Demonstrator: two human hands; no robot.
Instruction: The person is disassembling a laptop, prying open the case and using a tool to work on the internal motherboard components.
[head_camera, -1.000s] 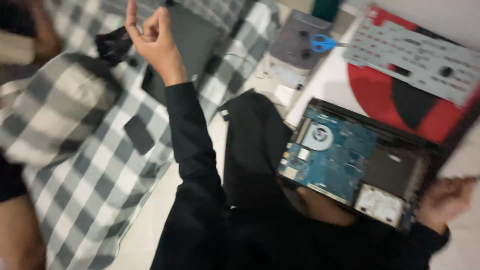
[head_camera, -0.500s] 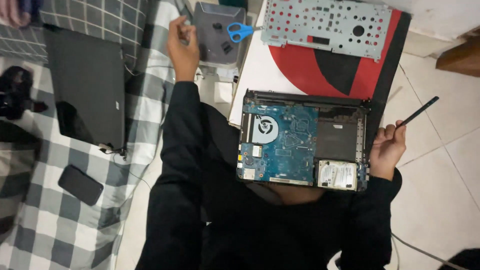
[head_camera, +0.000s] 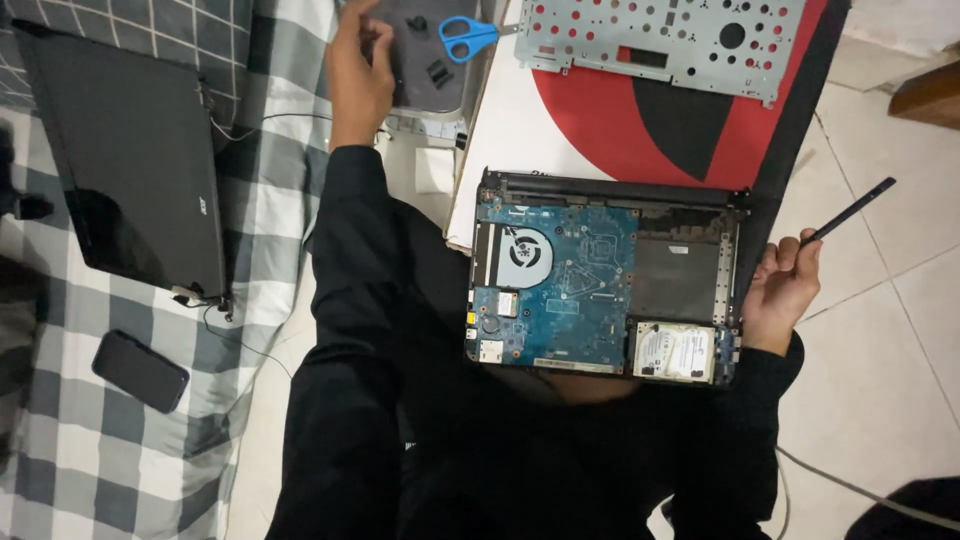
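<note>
Holding: your right hand (head_camera: 778, 293) grips a thin black rod tool (head_camera: 848, 212) beside the opened blue-board laptop base (head_camera: 600, 280) on your lap.
Left hand (head_camera: 358, 75): fingers curled at the dark grey panel (head_camera: 420, 55); grip unclear.

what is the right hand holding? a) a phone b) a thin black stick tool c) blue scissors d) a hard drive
b: the right hand grips a thin black stick tool that points up and away over the floor tiles, beside the opened laptop.
</note>
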